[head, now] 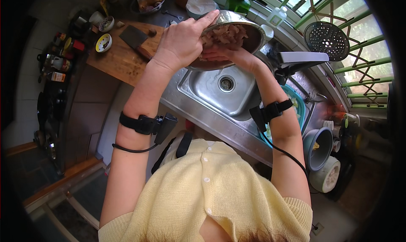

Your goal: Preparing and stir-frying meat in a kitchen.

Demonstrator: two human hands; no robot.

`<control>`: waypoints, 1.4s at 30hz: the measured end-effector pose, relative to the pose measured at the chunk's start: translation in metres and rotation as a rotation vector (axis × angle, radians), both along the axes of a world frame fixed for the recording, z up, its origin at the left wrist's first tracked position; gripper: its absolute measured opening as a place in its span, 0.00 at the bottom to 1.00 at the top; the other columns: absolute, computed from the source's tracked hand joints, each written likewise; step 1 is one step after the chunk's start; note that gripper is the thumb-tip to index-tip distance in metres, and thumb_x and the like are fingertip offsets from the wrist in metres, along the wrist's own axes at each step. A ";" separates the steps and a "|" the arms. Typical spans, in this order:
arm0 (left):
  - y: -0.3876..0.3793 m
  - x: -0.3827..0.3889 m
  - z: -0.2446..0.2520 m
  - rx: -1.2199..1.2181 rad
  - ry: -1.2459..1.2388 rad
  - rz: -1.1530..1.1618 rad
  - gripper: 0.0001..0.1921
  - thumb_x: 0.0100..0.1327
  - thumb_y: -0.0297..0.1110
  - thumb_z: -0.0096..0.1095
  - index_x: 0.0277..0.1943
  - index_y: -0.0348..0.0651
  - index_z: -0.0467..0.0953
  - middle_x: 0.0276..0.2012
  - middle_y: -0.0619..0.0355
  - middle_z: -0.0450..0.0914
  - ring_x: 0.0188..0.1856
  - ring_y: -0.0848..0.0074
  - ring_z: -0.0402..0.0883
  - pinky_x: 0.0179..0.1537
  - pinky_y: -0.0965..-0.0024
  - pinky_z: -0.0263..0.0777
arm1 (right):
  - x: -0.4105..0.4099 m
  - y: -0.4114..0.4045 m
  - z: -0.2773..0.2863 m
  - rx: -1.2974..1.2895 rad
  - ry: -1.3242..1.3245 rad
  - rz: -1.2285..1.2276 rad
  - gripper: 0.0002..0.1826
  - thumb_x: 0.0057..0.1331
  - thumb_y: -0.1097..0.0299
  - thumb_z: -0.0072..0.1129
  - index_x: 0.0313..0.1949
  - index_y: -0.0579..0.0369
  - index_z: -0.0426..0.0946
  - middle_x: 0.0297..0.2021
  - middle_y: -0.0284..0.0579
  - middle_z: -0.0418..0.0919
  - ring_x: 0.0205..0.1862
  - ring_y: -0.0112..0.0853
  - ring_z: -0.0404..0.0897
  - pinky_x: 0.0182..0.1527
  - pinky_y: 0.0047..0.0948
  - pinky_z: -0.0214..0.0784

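Observation:
My left hand (182,40) grips the rim of a stainless steel bowl (255,36), its index finger stretched along the outside. The bowl is tipped, its mouth facing me, above the steel sink basin (209,89) with its round drain (226,83). Pale pink pieces of raw meat (226,35) lie inside. My right hand (234,55) reaches into the bowl from the lower right, fingers stretched out flat against the meat. Its fingertips are partly hidden at the bowl's lower left. A black strap with a small device sits on each forearm.
Left of the sink, a wooden cutting board (117,64) carries a cleaver (134,39) and a small yellow-and-white bowl (103,43). The faucet (301,58) juts in at right, above a teal basket (295,96). A grey basin (318,148) stands farther right. Green window bars (364,67) line the back.

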State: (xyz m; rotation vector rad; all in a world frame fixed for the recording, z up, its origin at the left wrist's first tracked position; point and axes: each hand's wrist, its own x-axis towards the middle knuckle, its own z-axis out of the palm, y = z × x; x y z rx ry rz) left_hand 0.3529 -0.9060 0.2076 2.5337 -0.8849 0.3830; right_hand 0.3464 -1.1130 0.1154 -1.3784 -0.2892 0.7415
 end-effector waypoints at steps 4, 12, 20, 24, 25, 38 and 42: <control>0.006 0.001 0.000 -0.053 0.010 0.020 0.33 0.53 0.22 0.45 0.63 0.64 0.65 0.45 0.51 0.80 0.42 0.54 0.78 0.45 0.56 0.73 | 0.001 0.005 0.003 -0.028 -0.032 -0.036 0.22 0.73 0.60 0.40 0.58 0.64 0.67 0.53 0.53 0.75 0.57 0.37 0.73 0.61 0.29 0.62; 0.048 0.029 -0.082 -0.374 0.428 0.223 0.32 0.49 0.28 0.47 0.61 0.59 0.69 0.41 0.42 0.79 0.43 0.52 0.79 0.48 0.59 0.70 | -0.003 0.032 -0.021 -0.435 -0.113 -0.072 0.19 0.69 0.57 0.50 0.53 0.55 0.75 0.41 0.41 0.82 0.41 0.25 0.80 0.46 0.25 0.72; 0.070 0.028 -0.100 -0.276 0.483 0.275 0.33 0.48 0.28 0.46 0.61 0.59 0.69 0.39 0.39 0.79 0.43 0.47 0.77 0.49 0.54 0.69 | -0.020 0.029 -0.030 -0.311 -0.042 -0.189 0.22 0.72 0.56 0.45 0.56 0.60 0.71 0.48 0.44 0.78 0.47 0.29 0.79 0.53 0.26 0.70; 0.075 0.026 -0.097 -0.375 0.541 0.267 0.33 0.49 0.27 0.47 0.62 0.59 0.68 0.39 0.41 0.79 0.43 0.50 0.78 0.47 0.55 0.71 | -0.026 0.060 -0.022 -0.236 0.069 -0.066 0.31 0.72 0.44 0.37 0.55 0.59 0.72 0.50 0.50 0.77 0.54 0.36 0.75 0.59 0.33 0.64; 0.077 0.026 -0.100 -0.529 0.543 0.193 0.32 0.50 0.27 0.47 0.62 0.60 0.68 0.39 0.42 0.80 0.42 0.52 0.78 0.46 0.57 0.71 | -0.023 0.061 -0.018 -0.242 0.065 -0.068 0.31 0.72 0.44 0.37 0.55 0.59 0.72 0.50 0.50 0.77 0.54 0.36 0.75 0.59 0.33 0.64; 0.054 0.004 -0.038 -0.599 0.068 -0.065 0.33 0.51 0.19 0.46 0.61 0.59 0.69 0.49 0.53 0.78 0.46 0.57 0.79 0.47 0.62 0.74 | -0.010 0.040 0.038 -0.251 -0.030 -0.043 0.29 0.74 0.51 0.34 0.61 0.65 0.64 0.59 0.51 0.68 0.62 0.36 0.67 0.67 0.31 0.52; 0.044 -0.002 -0.020 -0.500 0.007 -0.081 0.33 0.51 0.16 0.46 0.61 0.55 0.69 0.51 0.53 0.78 0.50 0.59 0.78 0.49 0.64 0.73 | -0.006 0.029 0.036 -0.213 -0.051 -0.050 0.26 0.75 0.56 0.34 0.62 0.64 0.63 0.60 0.52 0.68 0.62 0.36 0.67 0.67 0.31 0.53</control>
